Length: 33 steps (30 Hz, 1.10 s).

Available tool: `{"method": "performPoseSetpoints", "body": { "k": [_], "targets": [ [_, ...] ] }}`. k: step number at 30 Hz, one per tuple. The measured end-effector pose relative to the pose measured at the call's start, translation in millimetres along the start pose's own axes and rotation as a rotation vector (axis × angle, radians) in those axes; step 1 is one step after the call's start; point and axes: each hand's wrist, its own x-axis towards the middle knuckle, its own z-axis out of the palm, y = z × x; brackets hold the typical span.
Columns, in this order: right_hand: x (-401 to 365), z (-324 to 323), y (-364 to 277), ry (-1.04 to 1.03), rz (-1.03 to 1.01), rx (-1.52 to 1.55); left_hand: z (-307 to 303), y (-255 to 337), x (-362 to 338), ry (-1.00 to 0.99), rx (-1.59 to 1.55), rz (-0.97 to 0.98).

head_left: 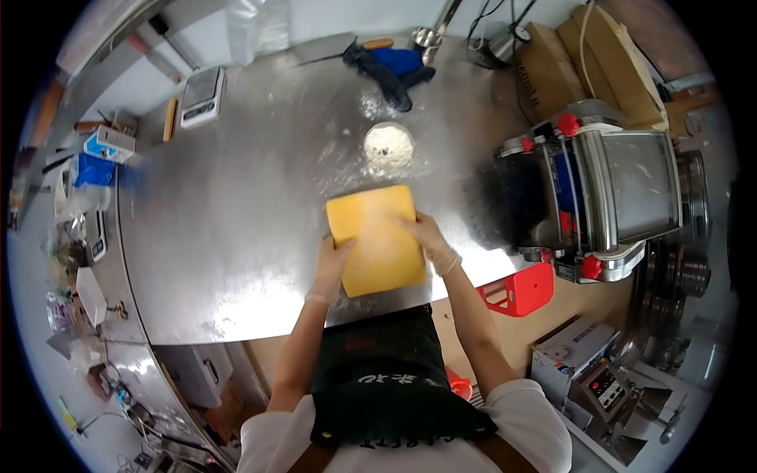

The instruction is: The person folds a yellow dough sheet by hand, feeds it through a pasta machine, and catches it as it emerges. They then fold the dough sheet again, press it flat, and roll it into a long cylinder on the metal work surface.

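Note:
A thick yellow slab of dough (382, 264), dusted with flour on top, is at the front edge of the steel table. My left hand (332, 264), in a clear glove, grips its left side with the thumb on top. On the opposite side, my right hand (431, 240), also gloved, holds the slab near its upper right corner. Both hands' fingertips are hidden at or under the edges. Just beyond the slab sits a round bowl of white flour (389, 147), with loose flour scattered around it.
To the right stands a dough sheeter (607, 189) with red knobs. A kitchen scale (203, 98) is at the back left, and a dark blue cloth (386, 71) lies at the back. Below the table's right edge is a red stool (530, 290). Cardboard boxes (552, 75) fill the back right corner.

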Motion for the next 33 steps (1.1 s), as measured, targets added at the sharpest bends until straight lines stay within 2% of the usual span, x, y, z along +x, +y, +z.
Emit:
{"method": "performPoseSetpoints", "body": {
  "k": [1,3,5,6,8,10,13,16,18,20,22,25,27,30,33],
  "targets": [
    [-3,1,9,-0.045,-0.056,0.035,1,-8,-10,-0.047,-0.170,0.088],
    [-20,0,21,-0.122,-0.120,0.090,9,-5,-27,-0.109,-0.418,0.097],
    [-48,-1,9,-0.149,-0.174,0.115,13,7,-39,-0.111,-0.391,0.077],
    [-71,0,-2,-0.137,-0.211,0.127,14,5,-40,-0.151,-0.379,0.142],
    [-116,-10,-27,-0.020,-0.306,0.064,36,40,-47,-0.182,-0.388,0.159],
    [-169,-29,-70,0.099,-0.417,0.038,78,102,-56,-0.258,-0.366,0.258],
    [-247,-73,-137,0.262,-0.594,0.000,149,194,-46,-0.529,-0.240,0.446],
    [-312,-125,-202,0.452,-0.701,0.105,259,320,-63,-0.725,-0.096,0.606],
    [-328,-146,-249,0.517,-1.124,0.177,334,376,-65,-0.852,0.044,0.794],
    [-330,-201,-279,0.485,-1.206,0.233,405,410,-60,-0.988,0.042,0.763],
    [-330,-240,-301,0.471,-1.170,0.337,467,423,-39,-1.113,0.064,0.702],
    [-316,-300,-307,0.479,-1.128,0.440,541,404,12,-1.248,0.063,0.646],
    [-313,-317,-309,0.516,-1.090,0.515,566,395,24,-1.275,0.115,0.608],
    [-309,-354,-305,0.525,-1.070,0.475,586,384,41,-1.301,0.120,0.584],
    [-315,-360,-312,0.653,-0.984,0.279,594,379,44,-1.295,0.112,0.544]
  ]
}}
